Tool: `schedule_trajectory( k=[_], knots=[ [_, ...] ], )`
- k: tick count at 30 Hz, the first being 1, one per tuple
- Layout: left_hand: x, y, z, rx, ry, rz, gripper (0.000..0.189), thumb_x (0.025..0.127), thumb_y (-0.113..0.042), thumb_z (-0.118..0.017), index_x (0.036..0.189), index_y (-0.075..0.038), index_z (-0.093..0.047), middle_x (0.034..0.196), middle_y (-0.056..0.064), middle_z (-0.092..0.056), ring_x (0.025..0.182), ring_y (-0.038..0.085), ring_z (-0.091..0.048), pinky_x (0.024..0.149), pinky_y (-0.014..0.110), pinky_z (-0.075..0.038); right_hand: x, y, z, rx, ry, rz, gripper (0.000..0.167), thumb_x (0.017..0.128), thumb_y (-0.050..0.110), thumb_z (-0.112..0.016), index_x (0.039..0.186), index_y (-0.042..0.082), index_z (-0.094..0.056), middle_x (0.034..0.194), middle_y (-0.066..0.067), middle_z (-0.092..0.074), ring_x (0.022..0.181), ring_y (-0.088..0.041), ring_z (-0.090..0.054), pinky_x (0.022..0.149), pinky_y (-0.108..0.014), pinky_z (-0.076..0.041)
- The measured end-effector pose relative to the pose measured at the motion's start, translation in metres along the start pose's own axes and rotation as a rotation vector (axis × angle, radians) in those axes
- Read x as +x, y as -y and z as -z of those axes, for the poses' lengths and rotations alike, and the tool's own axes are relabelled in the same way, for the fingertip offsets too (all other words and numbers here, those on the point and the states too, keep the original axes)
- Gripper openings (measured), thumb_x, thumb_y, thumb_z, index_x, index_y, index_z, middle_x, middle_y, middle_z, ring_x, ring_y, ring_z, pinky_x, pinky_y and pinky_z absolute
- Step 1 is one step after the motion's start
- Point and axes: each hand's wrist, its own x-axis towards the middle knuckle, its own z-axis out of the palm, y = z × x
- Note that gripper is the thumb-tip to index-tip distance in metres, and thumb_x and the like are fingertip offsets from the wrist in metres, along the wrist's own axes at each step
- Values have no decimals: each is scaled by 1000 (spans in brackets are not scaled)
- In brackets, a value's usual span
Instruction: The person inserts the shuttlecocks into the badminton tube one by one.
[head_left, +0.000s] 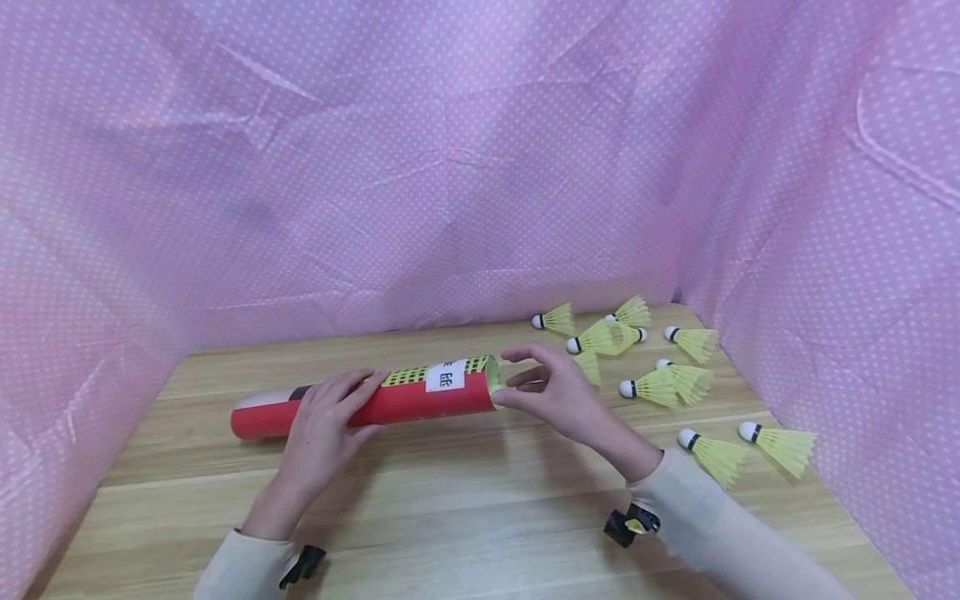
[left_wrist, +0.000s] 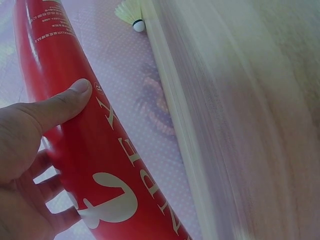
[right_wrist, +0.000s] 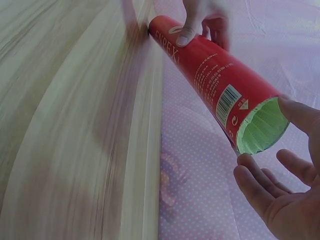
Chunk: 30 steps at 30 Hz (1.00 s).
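My left hand (head_left: 322,425) grips a red shuttlecock tube (head_left: 427,400) around its middle, with the thumb (left_wrist: 75,100) along the near side. The tube lies crosswise over the table, its open end slightly raised to the right. At that end my right hand (head_left: 558,392) has its fingers spread around the mouth. One fingertip (right_wrist: 287,105) meets the rim and others are just below it. Nothing shows between the right fingers. Inside the mouth a yellow-green, ribbed surface (right_wrist: 262,127) fills the opening. White lettering and a barcode (right_wrist: 228,102) mark the tube.
Several yellow shuttlecocks with white heads lie on the table's right side, among them one at the back (head_left: 557,319) and one near the right edge (head_left: 783,446). The wooden table (head_left: 465,517) is enclosed by pink dotted cloth (head_left: 442,167) behind and at both sides.
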Motion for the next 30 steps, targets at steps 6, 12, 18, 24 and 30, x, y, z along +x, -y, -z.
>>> schedule_trajectory(
  k=[6,12,18,24,30],
  knots=[
    [0,-1,-1,-10,-6,8,99,63,-15,-97,149,-30,-51,140,9,-56,127,33,-49,103,60,-37,0,1,-3,77,0,-12,55,82,15,-86,131,8,-61,134,-12,-54,103,-29,-70,80,-35,-59],
    [1,-1,0,-11,-5,2,98,64,-15,-97,150,-30,-50,140,9,-56,128,32,-49,104,59,-37,-1,-2,-4,135,-4,-29,55,82,13,-85,131,11,-60,137,-12,-51,105,-30,-69,80,-36,-59],
    [-1,1,-1,-2,-19,-20,99,62,-12,-98,148,-26,-52,138,11,-57,126,33,-50,103,60,-38,-5,-5,-3,137,14,-18,56,83,12,-84,132,9,-58,138,-14,-52,108,-31,-68,82,-36,-59],
    [-2,2,-1,9,-32,-36,99,61,-9,-98,148,-25,-53,138,10,-57,125,34,-51,103,59,-38,-20,-16,11,85,-5,11,54,83,11,-84,130,10,-58,137,-13,-54,109,-33,-67,84,-34,-58],
    [-3,3,2,13,-29,-31,100,60,-10,-98,148,-26,-53,138,11,-57,125,34,-51,102,58,-39,-43,-35,35,5,-53,7,51,82,12,-84,128,9,-60,135,-16,-57,108,-35,-67,85,-30,-57]
  ],
)
